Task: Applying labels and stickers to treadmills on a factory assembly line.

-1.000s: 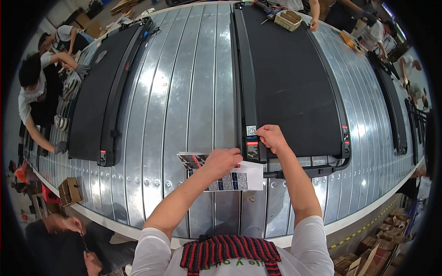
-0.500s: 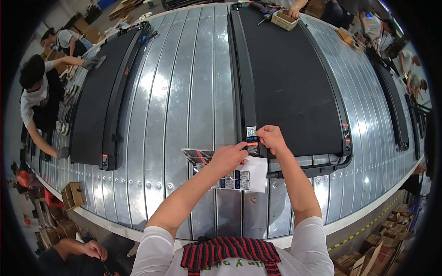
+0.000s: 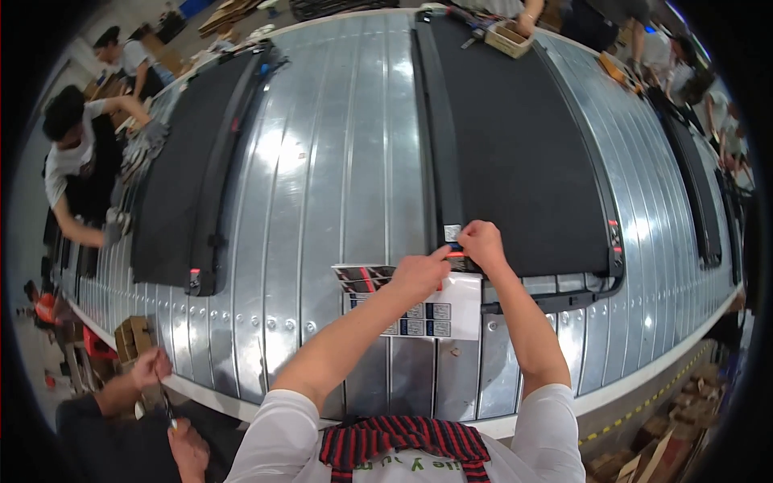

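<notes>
In front of me lies a long, black, treadmill-like deck with a dark side rail. A small white code sticker is on the near end of that rail, with a blue and red label just below it. My right hand is closed in a pinch at the label's right edge. My left hand has its index finger stretched to the label's left side, its other fingers curled over a white sheet of stickers. A printed dark-and-red sheet shows beside that hand.
Ribbed metal covers the table. A similar deck lies left, where a gloved person works. Another person's hands hold a thin tool at lower left. A parts bin sits on the deck's far end.
My hands stay at the label, the right pinch slightly lower against it. My view has shifted a little. The lower-left person's hands have risen, and the left worker's gloved hand has pulled back.
</notes>
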Available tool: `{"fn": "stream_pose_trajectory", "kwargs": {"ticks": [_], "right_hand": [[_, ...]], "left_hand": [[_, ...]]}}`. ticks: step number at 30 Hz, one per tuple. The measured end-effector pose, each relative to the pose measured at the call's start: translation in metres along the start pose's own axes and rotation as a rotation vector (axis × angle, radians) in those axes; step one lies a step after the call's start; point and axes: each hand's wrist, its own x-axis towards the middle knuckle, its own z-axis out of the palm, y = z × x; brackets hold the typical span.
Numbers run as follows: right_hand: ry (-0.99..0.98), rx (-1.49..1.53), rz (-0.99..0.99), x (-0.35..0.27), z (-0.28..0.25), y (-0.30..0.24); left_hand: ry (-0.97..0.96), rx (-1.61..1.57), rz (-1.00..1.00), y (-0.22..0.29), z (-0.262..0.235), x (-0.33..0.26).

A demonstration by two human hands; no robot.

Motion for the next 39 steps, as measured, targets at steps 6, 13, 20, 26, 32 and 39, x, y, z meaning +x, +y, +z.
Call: {"fn": "stream_pose_trajectory", "kwargs": {"ticks": [6,13,20,26,32,39], "right_hand": [[0.264,-0.533,-0.474,-0.029,-0.021,0.0],[0.049,-0.575,-0.573,-0.088,0.012,-0.013],[0.096,-0.772,-0.496,-0.046,0.024,-0.02],[-0.156,-0.603,-0.449,-0.062,0.013,-0.029],[-0.052,0.091,-0.65,-0.149,0.039,0.046],[-0.341,0.264,-0.084,-0.312,0.033,0.11]], "left_hand": [[0.123,-0.075,0.029,0.026,0.028,-0.029],[0.024,-0.154,0.058,0.1,-0.023,-0.193],[0.204,-0.63,-0.041,0.134,0.0,-0.289],[0.364,-0.69,-0.013,0.155,0.052,-0.332],[0.339,-0.625,0.087,0.183,0.066,-0.359],[0.323,-0.857,0.106,0.237,0.107,-0.416]]}}
